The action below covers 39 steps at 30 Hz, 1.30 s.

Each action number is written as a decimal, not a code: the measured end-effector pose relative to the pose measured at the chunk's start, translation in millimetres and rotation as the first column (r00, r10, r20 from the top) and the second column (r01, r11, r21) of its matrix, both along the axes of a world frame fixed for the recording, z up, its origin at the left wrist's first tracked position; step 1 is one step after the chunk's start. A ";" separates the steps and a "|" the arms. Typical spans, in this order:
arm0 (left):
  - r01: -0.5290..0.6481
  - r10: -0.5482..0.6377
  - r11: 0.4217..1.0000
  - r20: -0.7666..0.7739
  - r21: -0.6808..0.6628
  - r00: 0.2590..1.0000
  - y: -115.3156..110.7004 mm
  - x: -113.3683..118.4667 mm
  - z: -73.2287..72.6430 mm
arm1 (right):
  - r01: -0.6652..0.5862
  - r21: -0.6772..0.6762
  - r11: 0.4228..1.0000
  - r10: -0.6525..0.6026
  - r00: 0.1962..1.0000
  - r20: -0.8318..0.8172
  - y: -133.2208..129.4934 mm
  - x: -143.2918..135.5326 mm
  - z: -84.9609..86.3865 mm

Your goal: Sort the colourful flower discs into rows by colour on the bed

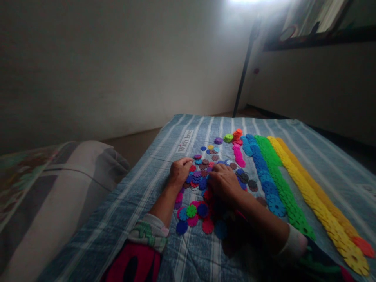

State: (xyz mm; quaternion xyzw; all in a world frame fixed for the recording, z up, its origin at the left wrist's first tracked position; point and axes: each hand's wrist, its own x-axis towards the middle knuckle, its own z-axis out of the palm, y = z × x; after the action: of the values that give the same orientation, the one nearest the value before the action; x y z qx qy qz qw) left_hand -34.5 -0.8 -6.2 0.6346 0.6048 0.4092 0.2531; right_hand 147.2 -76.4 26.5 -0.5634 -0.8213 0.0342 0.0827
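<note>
My left hand [179, 172] is at the left edge of a mixed pile of flat plastic notched discs [202, 182], its thumb and fingers pinched together. Whether a disc sits in that pinch is too small to see. Over the right side of the pile, my right hand [225, 183] is closed with its fingers curled down; its fingertips and anything in them are hidden. The pile mixes blue, purple, red, brown and other colours. Nearer to me, below the hands, lie more loose discs, among them a green disc [191, 211] and a red disc [208, 226].
Sorted overlapping rows lie to the right: blue discs [260, 160], green discs [282, 186], yellow discs [311, 196] and orange-yellow discs [320, 192]. A short pink row [239, 156] and small stacks lie farther back. All rest on a striped blue cloth [141, 196]. A lamp pole [245, 66] stands behind.
</note>
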 end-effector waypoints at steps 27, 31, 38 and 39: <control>-0.017 0.017 1.000 -0.033 -0.023 0.999 -1.7 -0.3 -1.2 | 0.158 0.034 0.987 -0.142 0.949 -0.281 46.8 16.7 8.2; -0.021 0.021 1.000 -0.032 -0.022 0.999 -2.5 -0.1 0.0 | 0.296 0.014 0.955 -0.280 0.917 -0.284 92.6 40.5 10.7; -0.028 0.026 0.999 -0.069 -0.029 0.997 -5.3 1.5 4.1 | 0.306 -0.033 0.952 -0.304 0.919 -0.250 140.9 52.9 2.3; -0.028 0.025 0.999 -0.071 -0.033 0.997 -5.5 1.6 4.2 | 0.297 -0.037 0.954 -0.297 0.924 -0.241 144.5 52.0 1.5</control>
State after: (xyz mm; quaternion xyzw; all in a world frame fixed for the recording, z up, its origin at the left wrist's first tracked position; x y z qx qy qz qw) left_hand -33.0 -6.4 -2.0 0.6361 0.6287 0.3795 0.2370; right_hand 199.2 68.1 28.0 -0.6727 -0.7102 0.0900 0.1870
